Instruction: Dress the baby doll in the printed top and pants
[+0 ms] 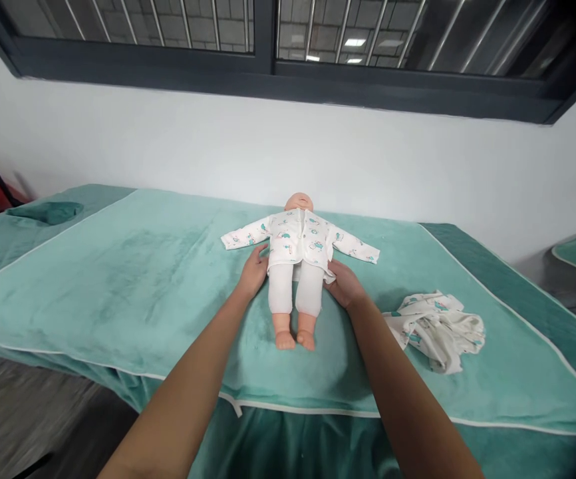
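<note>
A baby doll lies on its back on a teal towel, head toward the wall, arms spread. It wears a white printed jacket and white pants, with bare feet. My left hand rests at the doll's left hip, fingers pinching the jacket's lower hem. On the other side, my right hand grips the hem in the same way. Both hands flank the doll's waist.
A crumpled printed white garment lies on the towel to the right of the doll. A folded teal cloth sits at the far left. The bed's front edge is near me, with a white wall and window behind.
</note>
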`<act>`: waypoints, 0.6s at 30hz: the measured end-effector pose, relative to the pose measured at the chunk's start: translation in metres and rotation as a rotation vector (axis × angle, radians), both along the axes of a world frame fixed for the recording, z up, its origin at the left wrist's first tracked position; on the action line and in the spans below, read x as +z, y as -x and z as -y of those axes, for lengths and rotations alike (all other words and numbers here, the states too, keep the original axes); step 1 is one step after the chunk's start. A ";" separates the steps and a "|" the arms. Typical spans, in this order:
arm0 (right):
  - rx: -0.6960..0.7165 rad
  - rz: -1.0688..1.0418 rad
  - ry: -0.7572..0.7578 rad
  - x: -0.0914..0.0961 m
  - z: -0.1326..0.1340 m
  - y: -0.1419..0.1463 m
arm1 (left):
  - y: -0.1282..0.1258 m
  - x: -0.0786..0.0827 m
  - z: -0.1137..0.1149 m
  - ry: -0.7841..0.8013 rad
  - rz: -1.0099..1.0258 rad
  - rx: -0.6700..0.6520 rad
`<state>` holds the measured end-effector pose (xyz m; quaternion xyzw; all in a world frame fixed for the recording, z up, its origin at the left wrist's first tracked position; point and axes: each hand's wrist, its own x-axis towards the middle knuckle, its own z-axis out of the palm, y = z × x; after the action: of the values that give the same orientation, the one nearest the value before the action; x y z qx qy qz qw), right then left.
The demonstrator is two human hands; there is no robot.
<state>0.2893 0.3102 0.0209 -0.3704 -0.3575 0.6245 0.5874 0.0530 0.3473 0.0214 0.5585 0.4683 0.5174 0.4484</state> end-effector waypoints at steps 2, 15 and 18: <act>-0.019 0.016 0.020 0.001 0.009 -0.001 | 0.002 -0.001 0.003 0.027 0.048 -0.063; -0.164 0.083 0.131 0.008 0.037 -0.014 | 0.026 0.005 0.016 0.054 0.378 0.038; -0.187 0.136 0.189 0.013 0.041 -0.016 | 0.025 0.005 0.019 0.048 0.326 0.026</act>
<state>0.3058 0.2696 0.0338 -0.4970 -0.3001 0.5715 0.5799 0.0277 0.3287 0.0260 0.4503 0.4085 0.5956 0.5249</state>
